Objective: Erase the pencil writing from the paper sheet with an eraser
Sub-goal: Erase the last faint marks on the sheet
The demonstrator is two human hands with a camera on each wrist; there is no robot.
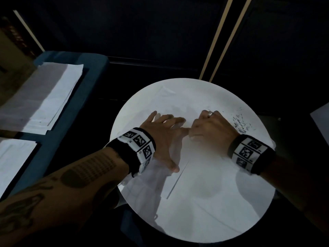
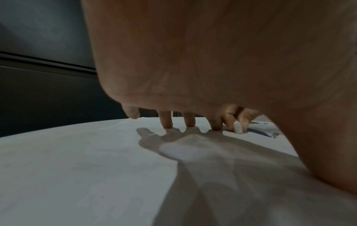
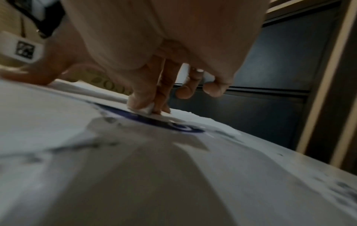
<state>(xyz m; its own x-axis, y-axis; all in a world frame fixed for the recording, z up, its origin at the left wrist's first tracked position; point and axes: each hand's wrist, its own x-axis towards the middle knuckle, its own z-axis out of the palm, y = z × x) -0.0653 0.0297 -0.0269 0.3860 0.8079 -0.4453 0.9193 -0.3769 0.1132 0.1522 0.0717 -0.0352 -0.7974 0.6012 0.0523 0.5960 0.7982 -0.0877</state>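
A white paper sheet (image 1: 201, 168) lies on the round white table (image 1: 252, 221). My left hand (image 1: 165, 129) presses on it with fingers spread straight, fingertips (image 2: 168, 123) touching the sheet. My right hand (image 1: 210, 125) is curled, its thumb and fingers pinching a small white eraser (image 3: 147, 108), whose lower end touches the sheet over a dark pencil mark (image 3: 146, 118). The same eraser (image 2: 238, 128) shows past my left palm in the left wrist view. It is hidden under my right hand in the head view.
Dark eraser crumbs (image 1: 239, 123) lie scattered on the table right of my right hand. Two stacks of paper (image 1: 51, 97) (image 1: 14, 161) rest on a blue surface at the left. Dark floor surrounds the table.
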